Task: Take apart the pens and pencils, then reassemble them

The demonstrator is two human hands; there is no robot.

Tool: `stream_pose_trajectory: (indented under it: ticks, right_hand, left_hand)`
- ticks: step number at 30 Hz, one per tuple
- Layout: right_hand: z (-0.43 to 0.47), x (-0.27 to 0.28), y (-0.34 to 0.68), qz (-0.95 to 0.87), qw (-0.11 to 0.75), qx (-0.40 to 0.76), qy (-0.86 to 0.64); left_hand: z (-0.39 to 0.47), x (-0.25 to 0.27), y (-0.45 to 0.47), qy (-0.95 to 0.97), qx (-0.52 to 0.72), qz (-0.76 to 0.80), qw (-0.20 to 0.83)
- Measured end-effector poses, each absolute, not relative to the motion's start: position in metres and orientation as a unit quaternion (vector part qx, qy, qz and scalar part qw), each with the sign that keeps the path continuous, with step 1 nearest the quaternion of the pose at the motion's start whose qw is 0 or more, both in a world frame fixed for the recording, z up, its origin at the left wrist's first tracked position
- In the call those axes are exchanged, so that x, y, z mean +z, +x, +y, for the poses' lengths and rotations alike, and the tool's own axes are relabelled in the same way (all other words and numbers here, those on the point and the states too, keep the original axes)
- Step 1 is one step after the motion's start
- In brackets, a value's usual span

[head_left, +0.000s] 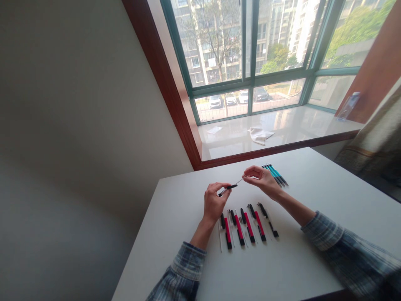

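My left hand (214, 201), fingers closed, grips a black pen part (232, 187) above the white table. In a pinch, my right hand (261, 179) holds a thin pen refill (239, 181). The refill's near end meets the tip of the black part; how far it sits inside is not visible. Below both hands lie several red pen barrels (238, 230) with black ends, beside black grips (252, 211) and thin loose refills (220, 240). At the right of that row, a black grip and clip piece (273, 229) lie without a red barrel.
Several turquoise pens (275, 174) lie side by side just beyond my right hand. The white table (300, 267) meets a wall on the left. Behind it, the window sill (232, 144) carries a white cloth (260, 135), a paper piece (214, 130) and a clear bottle (348, 107).
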State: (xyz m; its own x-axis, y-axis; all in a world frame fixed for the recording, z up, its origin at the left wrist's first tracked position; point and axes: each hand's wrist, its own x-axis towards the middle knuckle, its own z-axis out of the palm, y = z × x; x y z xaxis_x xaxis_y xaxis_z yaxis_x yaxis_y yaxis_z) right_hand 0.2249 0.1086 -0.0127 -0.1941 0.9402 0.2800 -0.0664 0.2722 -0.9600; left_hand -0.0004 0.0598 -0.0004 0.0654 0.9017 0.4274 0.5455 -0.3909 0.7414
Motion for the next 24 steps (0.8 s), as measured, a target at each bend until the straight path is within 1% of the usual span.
stream_pose_trajectory:
  ticks: [11, 14, 18, 24]
  right_hand:
    - [0.100, -0.009, 0.214, -0.693, 0.422, 0.483, -0.328]
    - [0.097, -0.006, 0.212, -0.708, 0.413, 0.479, -0.315]
    - [0.096, -0.003, 0.213, -0.680, 0.448, 0.489, -0.312]
    - [0.105, -0.001, 0.227, -0.561, 0.556, 0.509, -0.342]
  left_hand:
    - [0.056, 0.006, 0.005, 0.726, 0.424, 0.491, 0.228]
    - [0.057, 0.005, 0.006, 0.725, 0.425, 0.491, 0.228]
    - [0.057, 0.004, 0.006, 0.724, 0.417, 0.499, 0.230]
    - [0.057, -0.002, 0.002, 0.709, 0.418, 0.523, 0.222]
